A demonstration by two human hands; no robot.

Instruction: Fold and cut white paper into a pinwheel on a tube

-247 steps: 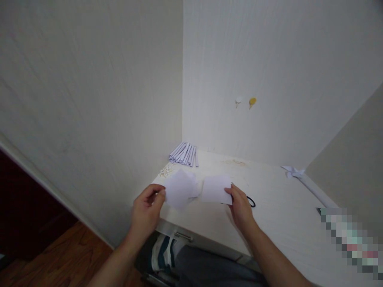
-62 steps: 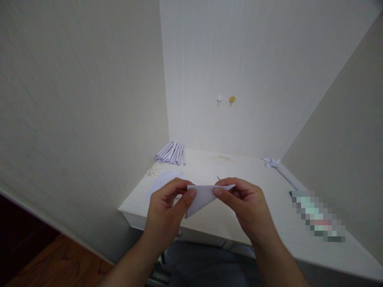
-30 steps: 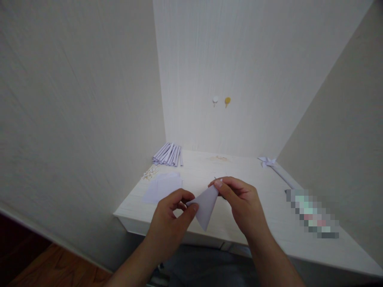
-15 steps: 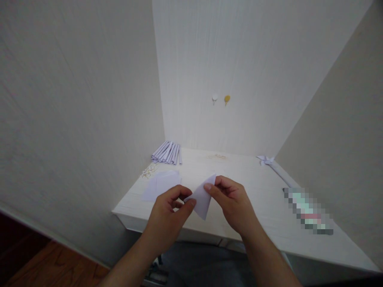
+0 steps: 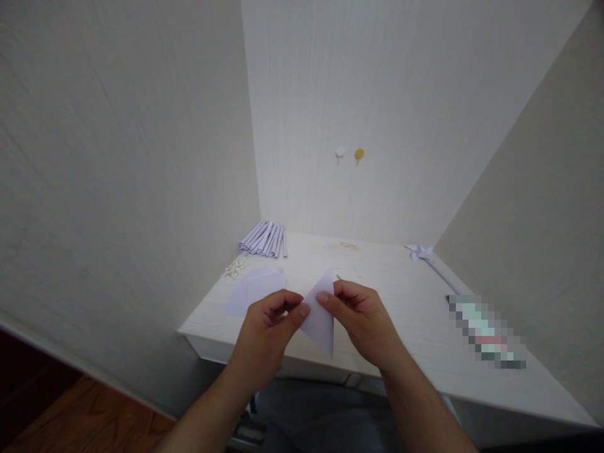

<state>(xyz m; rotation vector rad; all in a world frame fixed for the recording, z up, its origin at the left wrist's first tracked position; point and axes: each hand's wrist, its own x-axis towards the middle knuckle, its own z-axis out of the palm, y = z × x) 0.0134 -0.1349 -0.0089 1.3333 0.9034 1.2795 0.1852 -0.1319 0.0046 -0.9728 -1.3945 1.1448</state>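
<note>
A white piece of paper (image 5: 321,324), folded into a triangle, is held up over the front part of the desk. My left hand (image 5: 271,324) pinches its left corner between thumb and fingers. On the other side, my right hand (image 5: 358,314) grips the paper, thumb on the face and fingers behind. Flat white sheets (image 5: 259,286) lie on the desk just beyond my left hand. A thin object (image 5: 338,277), too small to make out, shows behind my right fingers.
Several rolled paper tubes (image 5: 264,239) lie at the back left, with small white-tipped sticks (image 5: 233,268) near them. A paper pinwheel (image 5: 421,252) on a rolled stem and a blurred-out item (image 5: 486,333) lie right. Two hooks (image 5: 359,154) hang on the back wall.
The folded paper has turned in my hands, so its right edge now stands nearly upright. My right hand has shifted slightly left, closer to my left hand.
</note>
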